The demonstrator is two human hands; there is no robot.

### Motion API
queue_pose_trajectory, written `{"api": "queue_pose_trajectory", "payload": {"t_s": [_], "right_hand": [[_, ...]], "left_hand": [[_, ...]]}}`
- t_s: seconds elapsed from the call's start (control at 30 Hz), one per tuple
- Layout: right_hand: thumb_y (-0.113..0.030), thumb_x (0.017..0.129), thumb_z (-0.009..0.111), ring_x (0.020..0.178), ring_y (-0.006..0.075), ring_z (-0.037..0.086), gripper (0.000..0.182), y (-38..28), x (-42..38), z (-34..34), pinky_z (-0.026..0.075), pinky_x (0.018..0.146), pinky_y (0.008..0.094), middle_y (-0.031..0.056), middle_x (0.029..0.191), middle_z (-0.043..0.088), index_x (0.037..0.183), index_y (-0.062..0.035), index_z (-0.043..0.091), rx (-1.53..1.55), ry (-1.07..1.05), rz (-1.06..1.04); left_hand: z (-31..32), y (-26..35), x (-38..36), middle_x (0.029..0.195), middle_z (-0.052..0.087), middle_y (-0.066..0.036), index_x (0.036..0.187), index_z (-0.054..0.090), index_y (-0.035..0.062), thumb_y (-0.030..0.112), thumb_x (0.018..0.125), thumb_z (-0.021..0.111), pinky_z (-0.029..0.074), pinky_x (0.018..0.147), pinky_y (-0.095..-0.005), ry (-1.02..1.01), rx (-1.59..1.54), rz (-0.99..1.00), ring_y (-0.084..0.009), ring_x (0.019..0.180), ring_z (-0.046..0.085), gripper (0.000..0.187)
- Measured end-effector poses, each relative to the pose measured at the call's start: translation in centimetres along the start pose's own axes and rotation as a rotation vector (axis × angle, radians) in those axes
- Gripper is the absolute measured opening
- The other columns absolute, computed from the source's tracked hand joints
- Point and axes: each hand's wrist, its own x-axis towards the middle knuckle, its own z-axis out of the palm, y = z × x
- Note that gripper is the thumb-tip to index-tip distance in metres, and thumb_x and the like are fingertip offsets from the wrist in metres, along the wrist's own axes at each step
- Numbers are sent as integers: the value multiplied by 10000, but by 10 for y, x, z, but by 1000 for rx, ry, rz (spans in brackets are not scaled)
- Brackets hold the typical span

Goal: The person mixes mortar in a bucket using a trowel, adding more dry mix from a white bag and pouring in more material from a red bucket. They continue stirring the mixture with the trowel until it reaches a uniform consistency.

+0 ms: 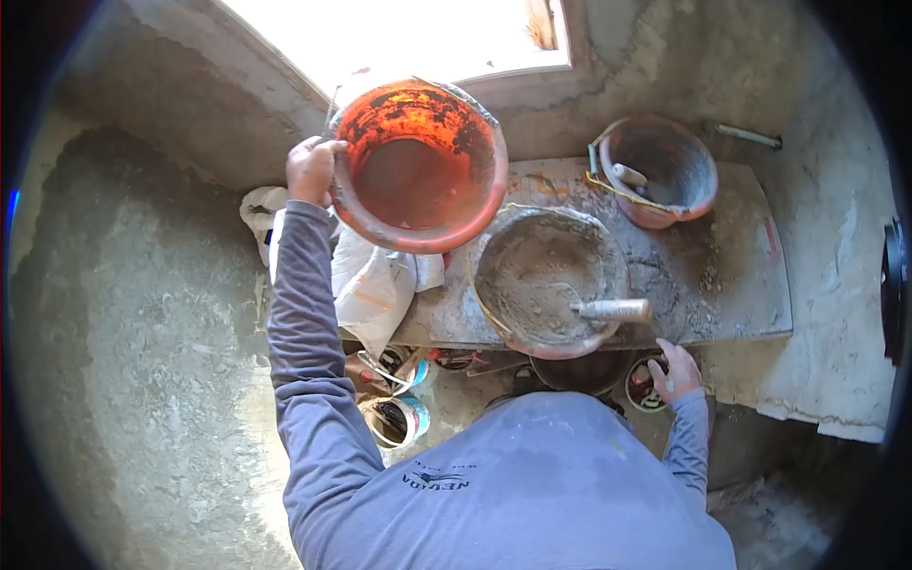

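My left hand [312, 171] is closed on the rim of an orange bucket [475, 157], raised and tipped so its crusted inside faces me. Over the board's front edge, my right hand [676, 370] has its fingers apart and holds nothing. Nearest to it is a bucket [494, 318] of grey mortar-like mix [541, 271]. A tool with a pale, smeared handle [616, 310] lies in that mix; its working end is hidden. Behind stands another reddish bucket [698, 204], with a second handle [629, 175] inside.
The buckets stand on a dusty board [741, 285] below a bright window [418, 33]. White sacks [370, 285] slump at its left. Small tubs [413, 423] sit underneath, and a short metal rod [750, 136] is by the back wall. Concrete walls surround the corner.
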Motion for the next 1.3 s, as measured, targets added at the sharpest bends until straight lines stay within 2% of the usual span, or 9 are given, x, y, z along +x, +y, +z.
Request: {"api": "queue_pose_trajectory", "payload": {"t_s": [0.2, 0.43, 0.53, 0.6, 0.7, 0.93, 1.0, 1.13, 1.3], "right_hand": [[-279, 900, 701, 1019, 426, 616, 521, 10, -21, 5, 501, 902, 495, 221, 1057, 642, 1353, -49, 584, 32, -22, 36], [-277, 896, 700, 1040, 428, 620, 510, 4, -37, 5, 501, 916, 500, 231, 1070, 646, 1341, -51, 595, 22, -76, 158], [-278, 898, 699, 1039, 432, 620, 500, 5, -40, 5, 502, 912, 502, 234, 1065, 646, 1332, -50, 600, 37, -55, 157], [-277, 899, 698, 1036, 432, 620, 498, 3, -39, 1, 502, 909, 502, 233, 1064, 646, 1331, -48, 600, 33, -43, 163], [-276, 903, 696, 1026, 434, 619, 492, 7, -44, 4, 502, 902, 503, 231, 1057, 645, 1327, -46, 599, 33, -12, 163], [-270, 910, 693, 998, 435, 618, 476, 12, -55, 13, 502, 879, 508, 225, 1035, 641, 1320, -48, 594, 35, 54, 124], [-269, 910, 693, 998, 435, 618, 477, 8, -56, 12, 503, 880, 506, 223, 1034, 642, 1321, -50, 593, 39, 50, 139], [-266, 909, 696, 995, 434, 617, 481, 8, -59, 17, 502, 883, 504, 220, 1035, 643, 1328, -55, 588, 35, 60, 136], [-266, 909, 697, 1000, 436, 618, 479, 11, -60, 19, 500, 891, 505, 222, 1035, 647, 1328, -58, 591, 48, 58, 119]], "left_hand": [[22, 30, -28, 697, 620, 15, 776, 692, 31, 10, 823, 685, 412, 558, -263, -63, -24, 37, -79, 569, 503, 53], [40, 43, -50, 694, 635, 16, 778, 705, 0, 35, 834, 686, 403, 550, -246, -155, 158, 117, -61, 586, 504, 68], [50, 46, -55, 649, 603, 24, 765, 709, -19, 65, 814, 703, 396, 545, -268, -151, 293, 192, -65, 581, 483, 97], [59, 47, -57, 610, 574, 9, 783, 719, -36, 99, 791, 717, 399, 546, -297, -89, 436, 326, -80, 571, 470, 136], [67, 60, -68, 640, 562, 62, 756, 674, -32, 66, 824, 692, 354, 538, -260, -82, 578, 421, -38, 598, 424, 121], [81, 68, -82, 634, 557, 51, 790, 692, -37, 69, 831, 686, 355, 529, -265, -80, 544, 444, -35, 594, 424, 114], [80, 65, -79, 548, 536, -8, 813, 721, -40, 117, 782, 722, 383, 519, -323, -64, 485, 450, -81, 515, 435, 161], [79, 68, -78, 545, 539, -24, 795, 711, -42, 116, 783, 720, 370, 511, -324, -85, 555, 463, -77, 516, 451, 159], [92, 83, -98, 528, 519, -67, 722, 640, -47, 111, 778, 711, 375, 517, -348, -55, 624, 512, -117, 500, 444, 182]]}}
